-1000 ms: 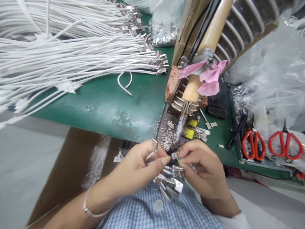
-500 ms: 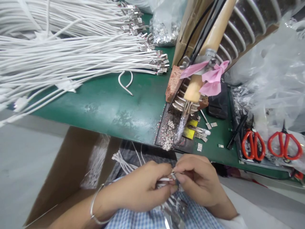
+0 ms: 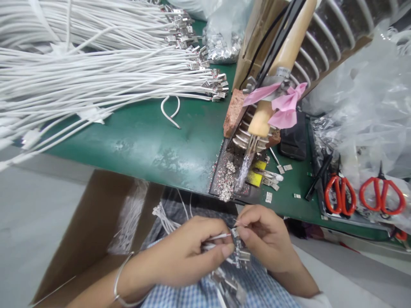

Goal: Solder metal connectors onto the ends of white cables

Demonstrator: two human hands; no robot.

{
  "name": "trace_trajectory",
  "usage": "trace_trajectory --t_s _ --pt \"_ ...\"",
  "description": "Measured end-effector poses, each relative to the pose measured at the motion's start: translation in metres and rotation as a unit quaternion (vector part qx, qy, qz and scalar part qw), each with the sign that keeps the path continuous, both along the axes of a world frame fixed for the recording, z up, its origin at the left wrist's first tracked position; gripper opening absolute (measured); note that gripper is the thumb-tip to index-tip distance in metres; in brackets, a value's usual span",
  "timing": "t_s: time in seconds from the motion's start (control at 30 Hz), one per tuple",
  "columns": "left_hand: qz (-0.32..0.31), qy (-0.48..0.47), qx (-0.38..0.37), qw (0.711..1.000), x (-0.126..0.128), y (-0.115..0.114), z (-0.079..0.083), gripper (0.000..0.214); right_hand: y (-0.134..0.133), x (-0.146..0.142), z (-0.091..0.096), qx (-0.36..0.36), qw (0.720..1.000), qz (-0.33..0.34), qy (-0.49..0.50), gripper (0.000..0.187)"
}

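My left hand [image 3: 192,252], with a bracelet at its wrist, is closed around a few white cables [image 3: 221,236], whose ends poke out between thumb and forefinger. At the cable tips, a small metal USB connector [image 3: 235,233] meets the fingertips of my right hand [image 3: 268,241]. Thumb and forefinger of that hand are pinched at the connector's upper edge; fingers partly cover the contact. Below, more metal USB connectors [image 3: 244,256] on white cables hang over the checked cloth on my lap.
Bundled white cables [image 3: 96,81] with metal plugs lie on the green table [image 3: 144,149]. A soldering iron [image 3: 261,119] tied with pink ribbon points down at a solder-strewn tray [image 3: 218,184]. Red-handled scissors [image 3: 340,194] lie at right. An open cardboard box [image 3: 73,239] stands below left.
My left hand has shifted slightly left and its fingers have opened up more of the cable ends to view. My right hand has moved slightly up, its fingertips still close to the connector.
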State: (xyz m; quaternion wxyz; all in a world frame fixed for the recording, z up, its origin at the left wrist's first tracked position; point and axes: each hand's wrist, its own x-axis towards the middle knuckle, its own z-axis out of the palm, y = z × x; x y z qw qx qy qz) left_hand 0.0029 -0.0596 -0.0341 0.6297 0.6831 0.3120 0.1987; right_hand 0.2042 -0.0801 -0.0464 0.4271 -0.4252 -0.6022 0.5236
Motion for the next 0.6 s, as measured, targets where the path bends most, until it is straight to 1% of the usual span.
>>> trace_trajectory --t_s 0.07,0.17,0.33,0.43,0.6 --pt "0.006 -0.002 -0.012 1.0 -0.0003 0.0003 0.0 0.02 0.0002 -0.0001 0.0005 0.002 1.0 0.0 0.007 0.002" --pt "0.036 0.001 -0.026 0.999 -0.0005 -0.0004 0.0011 0.02 0.0002 -0.0008 0.001 -0.002 1.0 -0.007 0.01 0.002" --pt "0.065 -0.012 -0.055 0.996 -0.0011 -0.0013 0.0024 0.026 -0.0017 -0.0023 0.0002 -0.003 1.0 -0.025 0.01 0.004" --pt "0.072 -0.025 -0.042 0.996 -0.0024 -0.001 0.001 0.025 -0.0019 -0.0025 -0.0008 -0.004 0.999 -0.034 0.019 0.003" --pt "0.072 -0.039 -0.017 0.996 -0.004 0.0 -0.0017 0.02 0.0003 -0.0024 -0.002 -0.016 0.999 -0.021 0.029 0.003"
